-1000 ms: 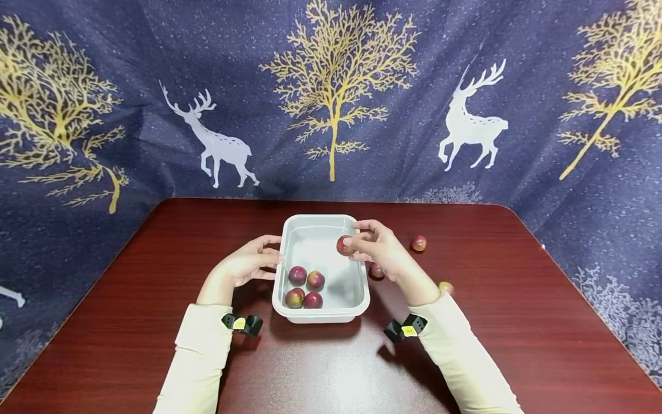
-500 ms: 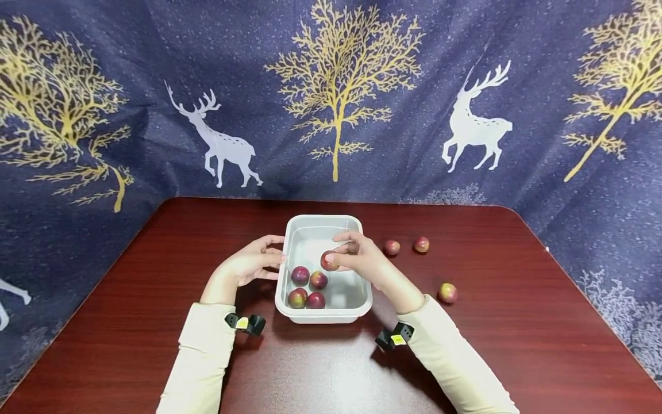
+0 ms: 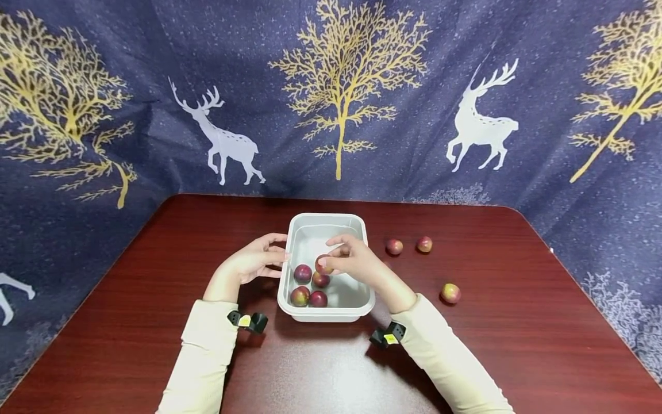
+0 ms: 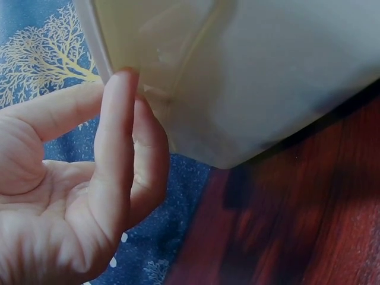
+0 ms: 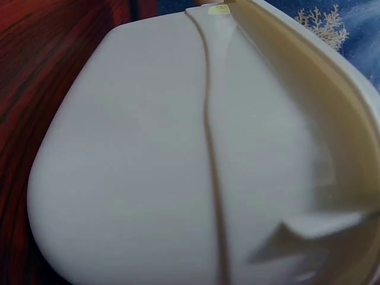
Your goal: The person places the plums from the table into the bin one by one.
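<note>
A white plastic container [image 3: 327, 315] stands on the table with several red-purple plums [image 3: 300, 296] in its near left part. My left hand [image 3: 253, 260] holds the container's left side, thumb at the rim and fingers against the outer wall. In the left wrist view the bent fingers [image 4: 116, 160] lie along the rim and wall. Over the inside, my right hand [image 3: 351, 261] pinches another plum [image 3: 324, 264] between thumb and fingers, close above the plums there. The right wrist view is filled by the container's outer wall [image 5: 130, 148]; the right hand is hidden there.
More plums lie on the table right of the container: one [image 3: 395, 247] close by, another [image 3: 424, 244] beside it and one [image 3: 450, 293] nearer the right sleeve. The dark red wooden table [image 3: 155, 287] ends at a blue patterned cloth [image 3: 289, 144] behind.
The right hand has carried its plum left and toward me, from the container's right rim to above the plums inside. The left hand stays at the left side.
</note>
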Tool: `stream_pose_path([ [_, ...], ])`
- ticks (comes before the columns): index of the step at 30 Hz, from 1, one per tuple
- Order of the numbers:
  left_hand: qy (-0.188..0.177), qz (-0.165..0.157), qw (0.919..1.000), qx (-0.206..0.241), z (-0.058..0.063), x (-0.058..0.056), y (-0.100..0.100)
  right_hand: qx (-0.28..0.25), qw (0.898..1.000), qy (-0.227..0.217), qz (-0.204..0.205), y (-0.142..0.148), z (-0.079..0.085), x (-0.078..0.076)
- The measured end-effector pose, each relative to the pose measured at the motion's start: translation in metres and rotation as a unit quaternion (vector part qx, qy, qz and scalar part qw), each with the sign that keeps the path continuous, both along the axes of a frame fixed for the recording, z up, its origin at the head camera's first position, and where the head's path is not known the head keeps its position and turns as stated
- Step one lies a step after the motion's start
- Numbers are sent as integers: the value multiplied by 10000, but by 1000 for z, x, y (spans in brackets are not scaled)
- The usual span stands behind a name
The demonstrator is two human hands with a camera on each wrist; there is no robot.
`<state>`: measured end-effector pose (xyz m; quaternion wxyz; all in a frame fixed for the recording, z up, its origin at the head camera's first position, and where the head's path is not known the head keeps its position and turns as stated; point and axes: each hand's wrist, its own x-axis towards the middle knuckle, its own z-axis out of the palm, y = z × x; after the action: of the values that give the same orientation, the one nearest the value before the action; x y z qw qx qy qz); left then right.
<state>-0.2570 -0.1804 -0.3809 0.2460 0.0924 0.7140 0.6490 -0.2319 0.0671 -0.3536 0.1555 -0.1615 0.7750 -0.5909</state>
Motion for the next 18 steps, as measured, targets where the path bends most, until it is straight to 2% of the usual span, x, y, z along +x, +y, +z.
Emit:
stream_pose_path([
  [12, -22, 12, 10000, -51, 1, 1, -1, 675, 9969, 317, 247, -11, -11, -1],
  [18, -15, -25, 10000, -74, 2, -1, -1, 814, 9957, 321, 308, -11, -12, -1],
])
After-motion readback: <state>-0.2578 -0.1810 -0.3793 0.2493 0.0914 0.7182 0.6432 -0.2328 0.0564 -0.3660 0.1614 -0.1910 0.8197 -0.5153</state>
